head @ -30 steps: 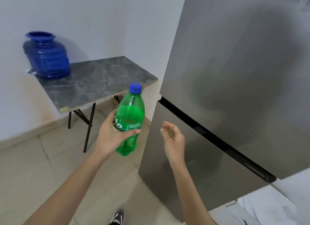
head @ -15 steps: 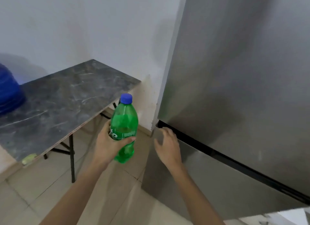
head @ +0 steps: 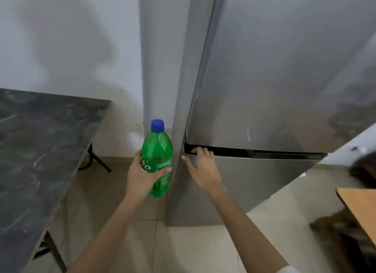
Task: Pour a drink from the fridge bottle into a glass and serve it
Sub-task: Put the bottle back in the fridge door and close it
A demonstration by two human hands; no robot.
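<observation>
My left hand (head: pixel 142 176) grips a green plastic bottle (head: pixel 157 152) with a blue cap, held upright just left of the fridge's side. The steel fridge (head: pixel 274 79) fills the right half of the view, both doors flush. My right hand (head: pixel 202 167) rests against the top left corner of the lower door, fingertips hooked into the dark handle gap (head: pixel 254 153) between the doors, thumb spread out to the left. No glass is in view.
A dark marble-topped folding table (head: pixel 40 150) stands at the left against the white wall. A wooden board or table corner (head: pixel 362 207) juts in at the right edge. Beige tiled floor lies between them.
The view has swung right, so the blue vase has left the frame. My right hand has gone from hovering to touching the fridge's handle gap. The bottle stays in my left hand.
</observation>
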